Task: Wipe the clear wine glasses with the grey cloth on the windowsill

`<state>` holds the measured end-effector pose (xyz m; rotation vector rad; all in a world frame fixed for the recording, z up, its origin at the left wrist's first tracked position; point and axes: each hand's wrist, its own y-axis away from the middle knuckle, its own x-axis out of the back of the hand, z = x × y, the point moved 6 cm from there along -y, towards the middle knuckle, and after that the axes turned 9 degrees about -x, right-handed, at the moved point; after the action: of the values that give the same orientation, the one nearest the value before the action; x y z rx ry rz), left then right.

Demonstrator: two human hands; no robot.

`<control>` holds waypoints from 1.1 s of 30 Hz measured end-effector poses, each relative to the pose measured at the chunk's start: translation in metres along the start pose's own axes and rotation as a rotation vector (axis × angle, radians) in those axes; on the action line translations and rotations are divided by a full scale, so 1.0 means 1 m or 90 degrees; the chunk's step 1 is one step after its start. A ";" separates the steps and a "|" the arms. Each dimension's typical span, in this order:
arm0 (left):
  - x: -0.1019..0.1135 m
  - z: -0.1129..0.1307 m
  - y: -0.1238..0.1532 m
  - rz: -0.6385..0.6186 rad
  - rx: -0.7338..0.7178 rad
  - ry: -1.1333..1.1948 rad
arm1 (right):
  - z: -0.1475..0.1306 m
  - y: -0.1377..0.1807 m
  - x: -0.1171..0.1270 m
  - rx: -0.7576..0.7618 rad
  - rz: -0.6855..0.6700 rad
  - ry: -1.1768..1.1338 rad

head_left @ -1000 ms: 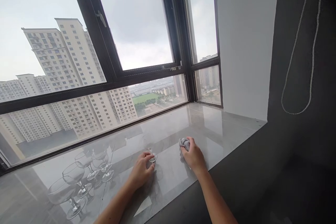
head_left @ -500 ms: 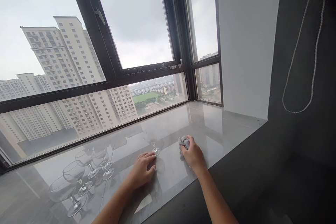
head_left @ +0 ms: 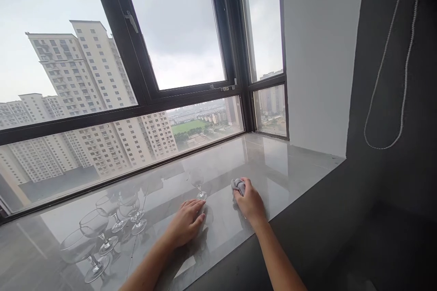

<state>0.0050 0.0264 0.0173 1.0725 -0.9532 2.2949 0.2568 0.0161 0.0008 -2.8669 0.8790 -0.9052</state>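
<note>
On the glossy grey windowsill point(head_left: 225, 218), my left hand point(head_left: 187, 222) lies palm down with its fingers stretched out. Its fingertips are right by the foot of a small stemmed glass point(head_left: 200, 189), which stands upright; I cannot tell whether they touch it. My right hand point(head_left: 251, 202) grips a crumpled grey cloth point(head_left: 238, 186) and rests low over the sill, to the right of that glass. Further left, several clear stemmed glasses point(head_left: 97, 267) stand upright in a cluster.
Dark-framed windows point(head_left: 143, 100) border the back of the sill, with a handle point(head_left: 130, 22) on one frame. A white wall point(head_left: 321, 63) rises at the right, and a beaded blind cord point(head_left: 403, 118) hangs beyond it. The sill's front edge point(head_left: 290, 207) runs diagonally.
My left hand has shifted slightly right and down, its fingers a little straighter. My right hand stays almost in place with the cloth. The view has tilted slightly.
</note>
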 end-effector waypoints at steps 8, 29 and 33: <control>0.000 -0.002 -0.001 0.006 -0.005 -0.041 | 0.001 0.000 -0.002 -0.001 -0.002 0.001; -0.003 -0.010 -0.002 -0.010 0.035 -0.169 | 0.009 -0.004 -0.005 -0.020 -0.014 0.039; 0.013 0.011 0.002 0.062 0.026 -0.174 | 0.012 -0.006 -0.005 -0.034 -0.019 0.074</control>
<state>0.0017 0.0184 0.0318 1.4125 -1.0869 2.2930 0.2636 0.0219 -0.0108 -2.9048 0.8839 -1.0781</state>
